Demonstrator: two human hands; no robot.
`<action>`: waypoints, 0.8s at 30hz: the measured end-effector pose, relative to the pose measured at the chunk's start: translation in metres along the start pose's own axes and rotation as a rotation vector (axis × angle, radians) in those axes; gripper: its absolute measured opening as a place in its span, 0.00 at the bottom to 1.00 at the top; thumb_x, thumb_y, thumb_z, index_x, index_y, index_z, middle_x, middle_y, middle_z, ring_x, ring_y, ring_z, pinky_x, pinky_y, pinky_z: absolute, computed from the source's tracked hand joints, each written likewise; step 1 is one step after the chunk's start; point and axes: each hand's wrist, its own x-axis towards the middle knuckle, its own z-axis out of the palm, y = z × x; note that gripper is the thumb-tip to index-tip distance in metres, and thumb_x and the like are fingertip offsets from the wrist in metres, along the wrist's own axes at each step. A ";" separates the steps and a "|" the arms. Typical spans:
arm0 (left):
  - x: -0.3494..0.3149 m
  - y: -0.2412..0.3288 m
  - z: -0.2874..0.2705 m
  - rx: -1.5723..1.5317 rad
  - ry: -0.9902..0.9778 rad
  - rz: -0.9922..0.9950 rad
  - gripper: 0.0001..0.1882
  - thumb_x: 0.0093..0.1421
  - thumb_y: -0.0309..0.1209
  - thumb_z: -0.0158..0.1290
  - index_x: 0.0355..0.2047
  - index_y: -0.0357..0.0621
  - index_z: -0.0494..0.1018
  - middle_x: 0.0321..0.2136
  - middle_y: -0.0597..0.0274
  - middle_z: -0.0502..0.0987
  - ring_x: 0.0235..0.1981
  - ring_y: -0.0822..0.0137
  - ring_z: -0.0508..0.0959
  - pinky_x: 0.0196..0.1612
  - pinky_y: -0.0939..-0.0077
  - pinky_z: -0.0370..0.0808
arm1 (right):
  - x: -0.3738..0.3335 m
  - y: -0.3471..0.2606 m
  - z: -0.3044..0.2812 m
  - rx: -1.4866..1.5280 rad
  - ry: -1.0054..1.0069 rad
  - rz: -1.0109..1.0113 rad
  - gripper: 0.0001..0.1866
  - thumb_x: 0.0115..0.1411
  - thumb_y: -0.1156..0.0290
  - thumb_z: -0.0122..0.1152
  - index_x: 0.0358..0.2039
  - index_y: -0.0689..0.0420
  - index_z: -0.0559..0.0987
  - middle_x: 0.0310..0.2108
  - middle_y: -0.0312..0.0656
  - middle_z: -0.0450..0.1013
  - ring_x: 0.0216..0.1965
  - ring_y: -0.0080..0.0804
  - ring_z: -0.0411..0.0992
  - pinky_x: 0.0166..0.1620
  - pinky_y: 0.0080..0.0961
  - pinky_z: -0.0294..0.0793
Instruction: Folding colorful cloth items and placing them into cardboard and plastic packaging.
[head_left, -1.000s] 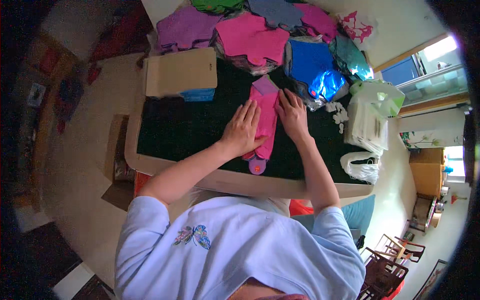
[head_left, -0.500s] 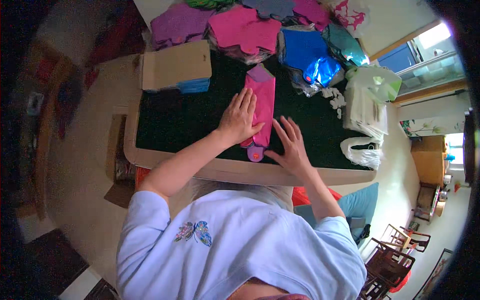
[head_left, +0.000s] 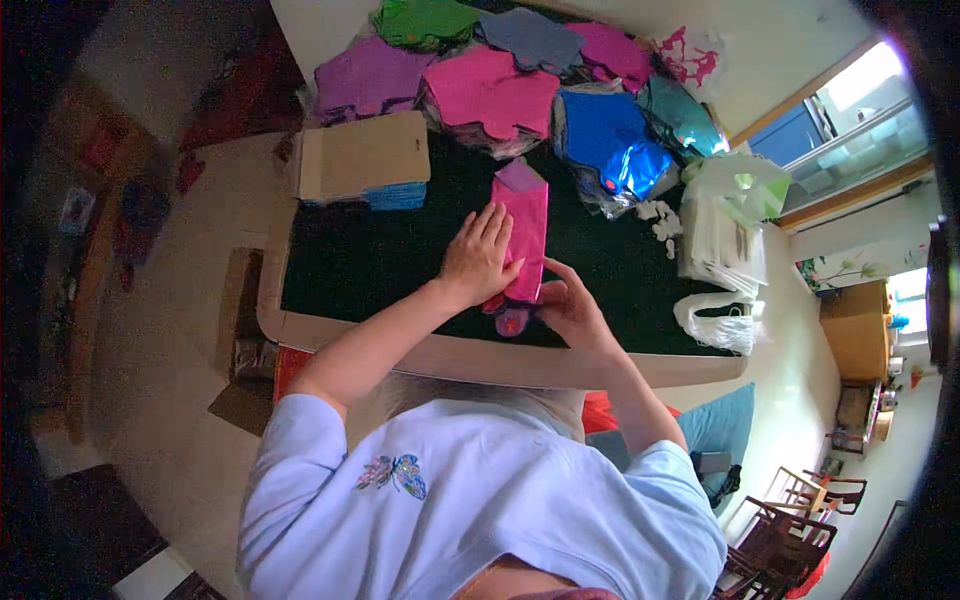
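A person works with both arms stretched forward, the left forearm (head_left: 385,337) slanting up from the lower left and the right forearm (head_left: 638,395) angling in from the lower right. Near the center of the frame, the left hand (head_left: 476,260) lies flat, palm down, fingers close together and pointing up, thumb spread toward the right. Just right of center and slightly lower, the right hand (head_left: 572,314) is curled, its fingers bent inward toward the left.
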 end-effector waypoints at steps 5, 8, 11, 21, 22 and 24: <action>-0.002 -0.001 -0.002 0.009 -0.001 -0.004 0.33 0.54 0.44 0.48 0.53 0.32 0.59 0.56 0.44 0.58 0.60 0.53 0.55 0.60 0.58 0.52 | 0.030 -0.002 0.004 -1.180 0.262 -0.504 0.24 0.39 0.79 0.57 0.41 0.53 0.72 0.34 0.44 0.65 0.40 0.43 0.64 0.46 0.38 0.65; -0.001 -0.003 -0.001 -0.020 0.033 0.011 0.31 0.54 0.43 0.47 0.52 0.31 0.61 0.55 0.43 0.60 0.59 0.53 0.57 0.60 0.55 0.52 | 0.043 -0.006 -0.005 -1.391 0.143 -0.767 0.17 0.43 0.75 0.56 0.37 0.55 0.74 0.38 0.43 0.67 0.44 0.41 0.65 0.49 0.35 0.65; -0.001 -0.009 -0.002 -0.011 -0.037 0.001 0.29 0.54 0.39 0.50 0.53 0.37 0.60 0.57 0.50 0.58 0.59 0.55 0.56 0.60 0.54 0.51 | 0.053 -0.010 -0.011 -1.368 -0.041 -0.920 0.13 0.45 0.72 0.54 0.34 0.57 0.75 0.44 0.43 0.68 0.50 0.42 0.64 0.54 0.35 0.63; 0.006 -0.040 -0.001 -0.118 -0.039 -0.047 0.24 0.53 0.42 0.53 0.52 0.58 0.66 0.59 0.53 0.55 0.61 0.52 0.52 0.59 0.44 0.46 | 0.056 -0.001 -0.021 -1.089 -0.277 -0.773 0.17 0.43 0.78 0.55 0.39 0.59 0.73 0.47 0.44 0.69 0.48 0.42 0.69 0.48 0.34 0.71; 0.006 -0.039 -0.001 -0.119 -0.055 -0.071 0.26 0.53 0.44 0.53 0.52 0.55 0.65 0.59 0.52 0.55 0.62 0.54 0.51 0.60 0.45 0.44 | 0.052 -0.001 -0.019 -1.061 -0.277 -0.747 0.19 0.41 0.80 0.56 0.38 0.59 0.74 0.46 0.43 0.70 0.48 0.41 0.69 0.49 0.33 0.70; 0.008 -0.037 0.001 -0.121 -0.071 -0.097 0.29 0.52 0.47 0.52 0.53 0.52 0.64 0.58 0.51 0.55 0.62 0.55 0.50 0.60 0.45 0.43 | 0.046 -0.006 -0.017 -1.014 -0.277 -0.720 0.18 0.43 0.80 0.55 0.39 0.59 0.73 0.44 0.45 0.71 0.45 0.43 0.70 0.45 0.33 0.72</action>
